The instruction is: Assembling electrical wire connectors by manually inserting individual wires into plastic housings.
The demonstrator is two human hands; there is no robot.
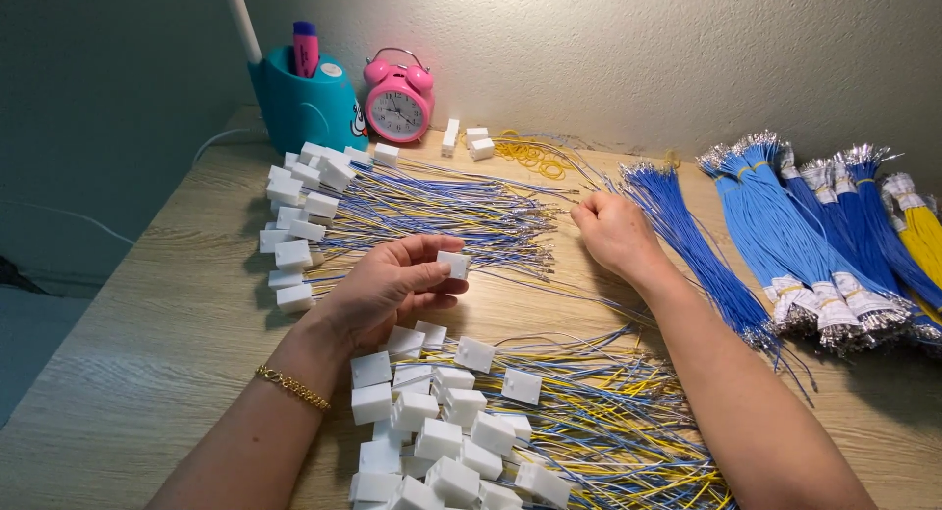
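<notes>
My left hand (392,286) holds a small white plastic connector block (454,264) between thumb and fingertips, above the wooden table (167,333). My right hand (610,230) is closed, pinching the tips of thin blue wires (687,237) from a loose blue bundle lying to its right. A pile of white connectors with blue and yellow wires attached (446,436) lies below my left hand. A second such pile (309,211) lies fanned out behind it, wires pointing right.
Tied bundles of blue wires (814,235) and a yellow bundle (922,230) lie at the right. A pink alarm clock (397,100), a teal pen holder (304,103), spare white connectors (471,142) and yellow rubber bands (530,155) stand by the back wall.
</notes>
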